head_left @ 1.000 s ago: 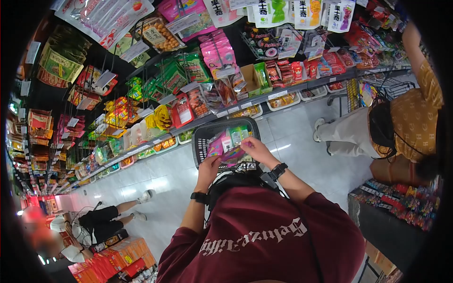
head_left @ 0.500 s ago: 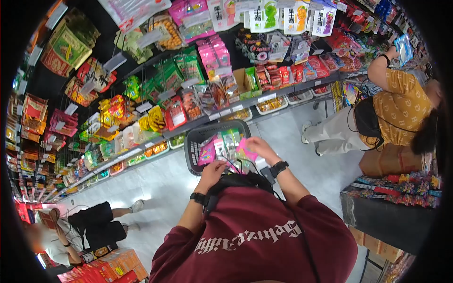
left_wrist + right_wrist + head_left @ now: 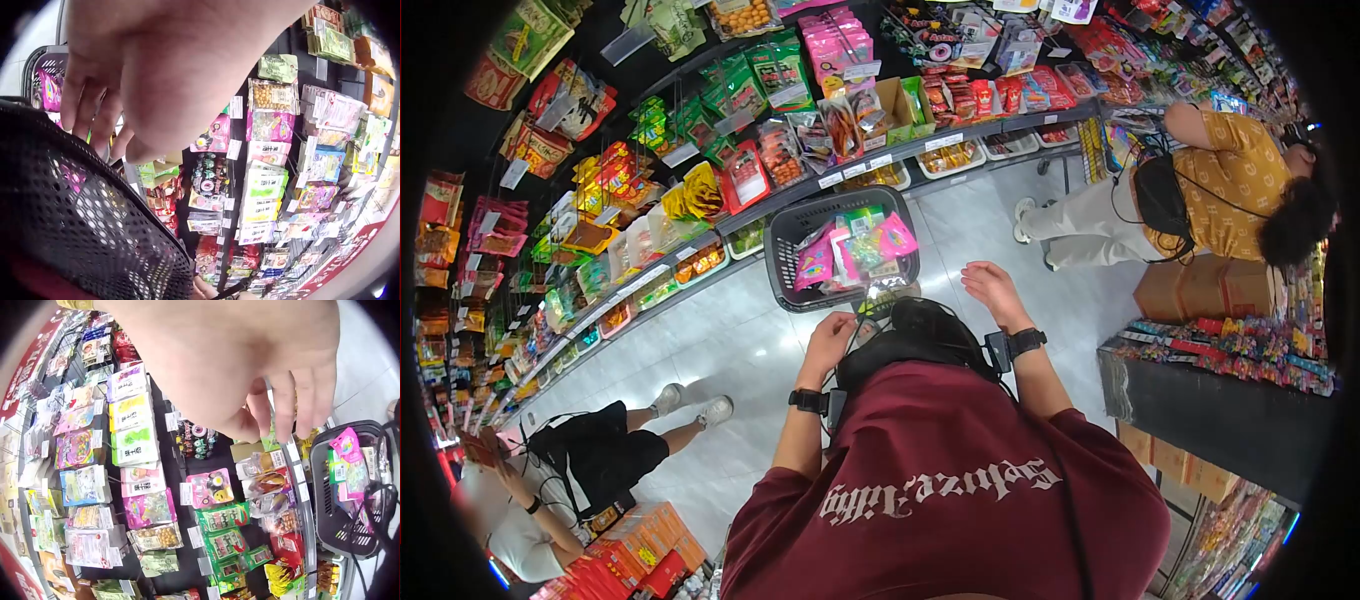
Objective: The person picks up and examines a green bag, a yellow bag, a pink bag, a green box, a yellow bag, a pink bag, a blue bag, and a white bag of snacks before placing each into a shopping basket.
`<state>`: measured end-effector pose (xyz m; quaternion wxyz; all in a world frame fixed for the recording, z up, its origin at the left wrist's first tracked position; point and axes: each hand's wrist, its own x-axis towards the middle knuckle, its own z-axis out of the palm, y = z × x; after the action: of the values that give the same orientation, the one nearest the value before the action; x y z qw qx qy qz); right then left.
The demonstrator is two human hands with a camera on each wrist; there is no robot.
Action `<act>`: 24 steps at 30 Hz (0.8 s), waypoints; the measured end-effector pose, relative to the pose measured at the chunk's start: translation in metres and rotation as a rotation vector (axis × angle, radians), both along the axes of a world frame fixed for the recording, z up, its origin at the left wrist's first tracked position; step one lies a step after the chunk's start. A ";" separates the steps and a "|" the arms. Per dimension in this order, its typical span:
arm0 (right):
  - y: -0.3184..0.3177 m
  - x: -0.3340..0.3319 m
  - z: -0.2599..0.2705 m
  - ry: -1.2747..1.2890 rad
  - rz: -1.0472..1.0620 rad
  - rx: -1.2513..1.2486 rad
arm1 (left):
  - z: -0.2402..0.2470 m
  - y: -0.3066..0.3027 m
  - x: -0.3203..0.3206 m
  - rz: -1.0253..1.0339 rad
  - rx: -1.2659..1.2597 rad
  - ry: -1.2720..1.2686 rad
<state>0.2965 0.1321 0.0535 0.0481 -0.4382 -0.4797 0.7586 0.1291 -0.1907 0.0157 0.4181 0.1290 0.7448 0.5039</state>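
A dark grey shopping basket stands in front of me against the shelf. Several snack bags lie inside, among them a pink candy bag on the right and another pink bag on the left. My left hand is just below the basket's near left corner, beside a black mesh bag at my waist, its fingers loosely bent around nothing. My right hand is held in the air right of the basket, fingers relaxed with nothing in them.
Shelves of hanging snack packets line the far side, with plastic trays along the bottom. To the right, a person in a yellow shirt stands by a dark display. Another person in black shorts stands at left.
The pink candy bag has left my right hand and lies in the basket. Both hands have come back towards my body and apart. The view has shifted, showing less of the upper shelf.
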 end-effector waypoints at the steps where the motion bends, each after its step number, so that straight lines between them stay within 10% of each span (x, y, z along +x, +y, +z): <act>1: 0.000 0.002 0.009 0.021 0.013 0.009 | -0.001 0.004 0.003 0.005 -0.009 0.003; 24: 0.144 0.023 -0.005 0.111 0.290 0.057 | 0.069 0.149 0.094 -0.073 -0.360 0.261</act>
<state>0.3198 0.2756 0.0482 -0.0233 -0.3200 -0.5558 0.7669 0.2233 -0.0415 0.0850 0.3524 0.1433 0.8654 0.3261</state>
